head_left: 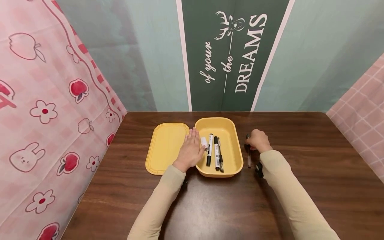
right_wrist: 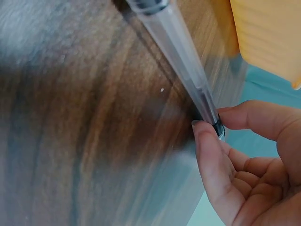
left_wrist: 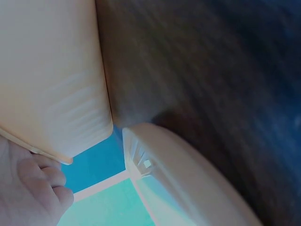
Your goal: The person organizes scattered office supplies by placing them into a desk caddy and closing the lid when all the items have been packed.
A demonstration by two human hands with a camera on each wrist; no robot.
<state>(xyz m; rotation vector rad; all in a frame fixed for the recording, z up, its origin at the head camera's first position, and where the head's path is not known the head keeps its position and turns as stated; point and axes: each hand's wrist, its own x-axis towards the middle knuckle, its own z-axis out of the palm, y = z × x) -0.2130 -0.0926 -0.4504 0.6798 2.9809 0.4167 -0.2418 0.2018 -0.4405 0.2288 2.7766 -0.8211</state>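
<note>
My left hand point(head_left: 189, 151) rests along the left rim of a yellow plastic box point(head_left: 235, 150), fingers straight and thumb over the inside. In the left wrist view its fingers point(left_wrist: 40, 181) touch the box's rim. Inside the box lie two white markers with black caps, one marker point(head_left: 209, 150) left of the other marker point(head_left: 216, 154), plus a black gel pen point(head_left: 220, 156) and a small white item point(head_left: 204, 143). To the right of the box, my right hand point(head_left: 259, 140) pinches a clear-barrelled pen point(right_wrist: 183, 63) between thumb and forefinger, close over the table.
A yellow lid point(head_left: 166, 146) lies flat left of the box, partly behind my left hand. The brown wooden table point(head_left: 315, 173) extends to both sides and to the front. Curtains with printed patterns hang behind and on the left.
</note>
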